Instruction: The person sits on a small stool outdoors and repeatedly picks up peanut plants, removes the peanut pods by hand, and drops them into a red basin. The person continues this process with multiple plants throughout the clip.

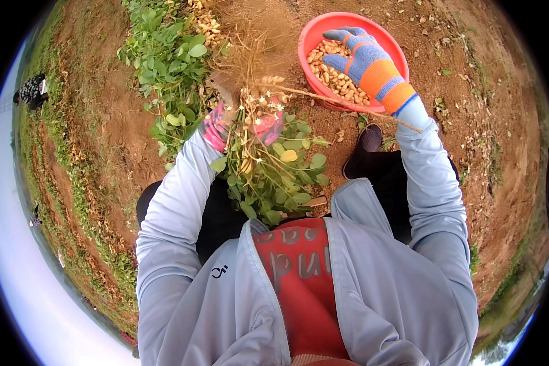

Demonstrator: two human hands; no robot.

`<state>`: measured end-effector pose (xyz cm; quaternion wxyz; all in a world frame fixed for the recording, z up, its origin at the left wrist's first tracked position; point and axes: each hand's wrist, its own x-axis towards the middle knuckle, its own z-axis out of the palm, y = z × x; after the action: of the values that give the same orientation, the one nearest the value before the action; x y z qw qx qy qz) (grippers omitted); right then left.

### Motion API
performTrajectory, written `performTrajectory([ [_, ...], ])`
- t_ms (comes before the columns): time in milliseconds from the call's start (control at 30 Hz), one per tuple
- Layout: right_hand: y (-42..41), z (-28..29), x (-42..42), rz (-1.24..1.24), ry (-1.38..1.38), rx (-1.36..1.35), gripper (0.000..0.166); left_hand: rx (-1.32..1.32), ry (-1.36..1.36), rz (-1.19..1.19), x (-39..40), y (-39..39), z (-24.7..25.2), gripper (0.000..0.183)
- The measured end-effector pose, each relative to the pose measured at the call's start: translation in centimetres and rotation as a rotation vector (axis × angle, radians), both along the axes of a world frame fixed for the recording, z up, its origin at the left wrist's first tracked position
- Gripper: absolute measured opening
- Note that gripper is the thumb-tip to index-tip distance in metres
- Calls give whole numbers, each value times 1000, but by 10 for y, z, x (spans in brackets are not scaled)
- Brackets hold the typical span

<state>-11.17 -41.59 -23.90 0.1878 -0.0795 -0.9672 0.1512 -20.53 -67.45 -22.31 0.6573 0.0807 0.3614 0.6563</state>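
In a pink patterned glove, my left hand (pixel 217 127) grips an uprooted peanut plant (pixel 279 183) by its stems, part of the hand hidden behind them. The leafy end hangs toward my lap and the thin brown roots (pixel 251 55), partly blurred, point away from me. A few pods (pixel 272 79) show among the stems. Above a red plastic basin (pixel 399 50), my right hand (pixel 363 57), in a blue and orange knit glove, has its fingers spread with nothing seen in them. Loose unshelled peanuts (pixel 338 80) cover the basin's bottom.
A row of pulled peanut plants (pixel 174 68) lies on the reddish soil at left, with pods (pixel 209 27) at its far end. My shoe (pixel 370 138) is just below the basin. One long dry stem (pixel 347 104) crosses before the basin. Another person (pixel 31 91) is far left.
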Motion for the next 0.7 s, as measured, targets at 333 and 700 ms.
performTrajectory([
  [333, -73, 39, -6, 211, -189, -714, 55, 181, 117, -122, -12, 1, -28, 72],
  [700, -55, 3, 1, 444, -85, -271, 28, -135, 425, 88, -37, -20, -127, 93],
])
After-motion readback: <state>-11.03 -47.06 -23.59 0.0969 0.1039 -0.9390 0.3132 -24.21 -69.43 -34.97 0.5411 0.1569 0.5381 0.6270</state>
